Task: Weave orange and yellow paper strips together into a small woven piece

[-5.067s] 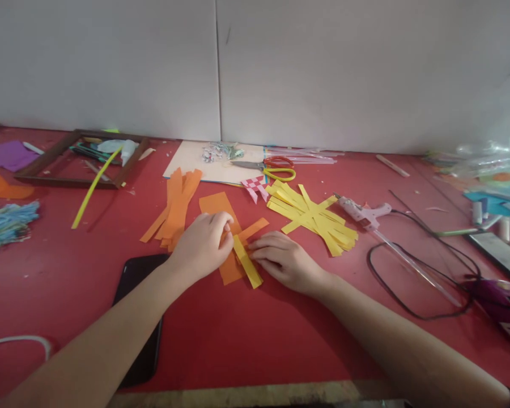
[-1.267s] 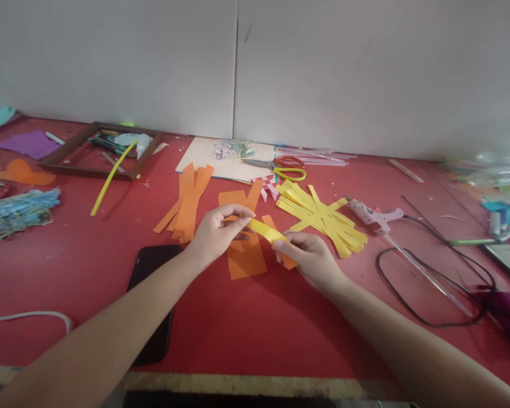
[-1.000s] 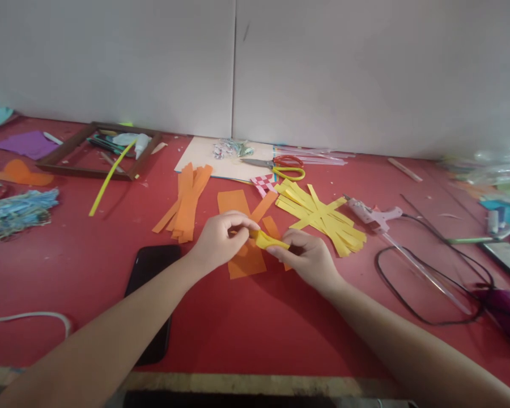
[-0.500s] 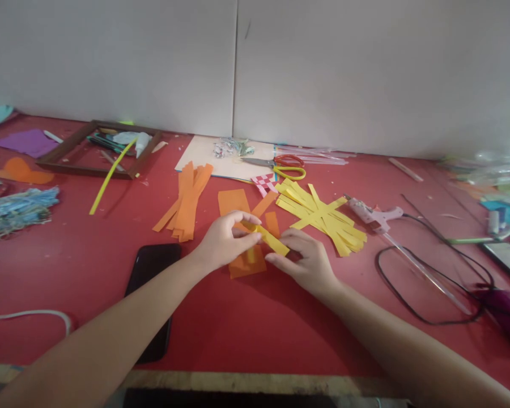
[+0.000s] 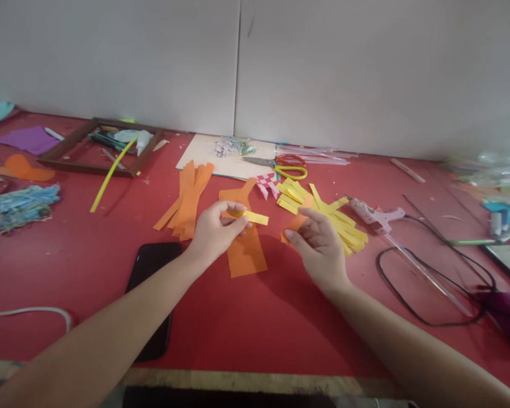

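Note:
My left hand (image 5: 216, 229) pinches a folded yellow paper strip (image 5: 257, 217), whose free end points to the right. Between the thumb and fingers of my right hand (image 5: 323, 246) is an orange paper strip (image 5: 296, 222), held slightly apart from the yellow one. Below my left hand lie larger orange paper pieces (image 5: 246, 258) on the red tabletop. A bundle of orange strips (image 5: 189, 198) rests to the left, and a pile of yellow strips (image 5: 352, 235) is partly hidden behind my right hand. The small pink-and-white woven paper piece (image 5: 267, 185) sits between them.
Scissors (image 5: 291, 167) lie on a pale board (image 5: 195, 153) at the back. A pink glue gun (image 5: 376, 218) with a looped black cord is on the right. On the left are a black phone (image 5: 148, 283), a brown frame (image 5: 68, 164) holding tools, and blue yarn-like strands (image 5: 21, 207).
My right hand has moved right, away from the yellow strip, and now has an orange strip in it. My left hand still holds the yellow strip, now turned nearly level.

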`<state>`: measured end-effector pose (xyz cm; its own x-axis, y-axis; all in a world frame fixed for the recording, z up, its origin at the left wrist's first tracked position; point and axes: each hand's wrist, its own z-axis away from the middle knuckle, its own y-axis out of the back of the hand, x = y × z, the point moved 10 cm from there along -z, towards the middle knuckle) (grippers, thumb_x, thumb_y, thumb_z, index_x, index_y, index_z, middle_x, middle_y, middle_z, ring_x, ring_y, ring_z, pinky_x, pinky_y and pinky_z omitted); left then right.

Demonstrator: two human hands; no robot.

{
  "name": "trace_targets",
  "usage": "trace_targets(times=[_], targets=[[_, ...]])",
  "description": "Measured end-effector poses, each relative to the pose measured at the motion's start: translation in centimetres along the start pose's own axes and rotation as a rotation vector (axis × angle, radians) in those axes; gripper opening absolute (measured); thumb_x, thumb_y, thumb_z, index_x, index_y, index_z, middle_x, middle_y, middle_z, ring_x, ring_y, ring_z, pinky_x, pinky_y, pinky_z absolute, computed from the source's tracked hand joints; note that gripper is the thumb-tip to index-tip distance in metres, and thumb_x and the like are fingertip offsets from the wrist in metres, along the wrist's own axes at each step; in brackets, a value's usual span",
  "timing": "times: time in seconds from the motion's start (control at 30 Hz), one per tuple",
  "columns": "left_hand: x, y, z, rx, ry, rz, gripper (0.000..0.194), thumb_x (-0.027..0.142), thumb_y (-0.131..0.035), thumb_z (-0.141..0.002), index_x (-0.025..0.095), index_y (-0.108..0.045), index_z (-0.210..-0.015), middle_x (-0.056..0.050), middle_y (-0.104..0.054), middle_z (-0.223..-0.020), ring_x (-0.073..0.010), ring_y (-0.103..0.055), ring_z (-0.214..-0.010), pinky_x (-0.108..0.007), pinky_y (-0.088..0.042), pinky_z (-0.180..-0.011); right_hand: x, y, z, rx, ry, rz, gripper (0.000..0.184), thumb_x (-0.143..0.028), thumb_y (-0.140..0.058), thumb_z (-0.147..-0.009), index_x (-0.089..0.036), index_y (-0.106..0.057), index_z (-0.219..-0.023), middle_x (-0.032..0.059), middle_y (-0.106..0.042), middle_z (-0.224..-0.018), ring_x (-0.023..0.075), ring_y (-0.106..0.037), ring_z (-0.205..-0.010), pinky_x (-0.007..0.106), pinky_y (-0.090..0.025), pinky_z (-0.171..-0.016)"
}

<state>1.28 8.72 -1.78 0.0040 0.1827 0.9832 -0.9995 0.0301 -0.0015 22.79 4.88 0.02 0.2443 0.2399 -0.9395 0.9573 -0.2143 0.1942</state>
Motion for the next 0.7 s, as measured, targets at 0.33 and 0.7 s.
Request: trace_targets(times=[0.33,0.7], targets=[[0.71,-0.58,0.04,-0.067,-0.136,0.092,0.023,0.028,-0.074,-0.078,0.015,-0.061,-0.091,-0.002,-0.065,-0.086,-0.0156,-0.073,-0.077,-0.023,-0.061,-0.068,-0.13,-0.01,-0.07,-0.014,0.002,-0.060,0.088,-0.030,-0.074,-0.083,-0.035,-0.018,-0.151,-0.0016,-0.068,-0.073,0.0222,-0.069,-0.064,0.045,-0.061,-0.066],[0.71,-0.13,-0.07,-0.026,-0.136,0.137,0.025,0.028,-0.075,-0.077,0.014,-0.062,-0.092,-0.004,-0.068,-0.086,-0.0161,-0.073,-0.077,-0.024,-0.062,-0.067,0.30,-0.30,-0.14,-0.039,-0.009,0.042,0.064,-0.031,-0.073,-0.080,-0.027,-0.037,-0.133,-0.0040,-0.069,-0.064,0.0209,-0.070,-0.060,0.038,-0.058,-0.059]])
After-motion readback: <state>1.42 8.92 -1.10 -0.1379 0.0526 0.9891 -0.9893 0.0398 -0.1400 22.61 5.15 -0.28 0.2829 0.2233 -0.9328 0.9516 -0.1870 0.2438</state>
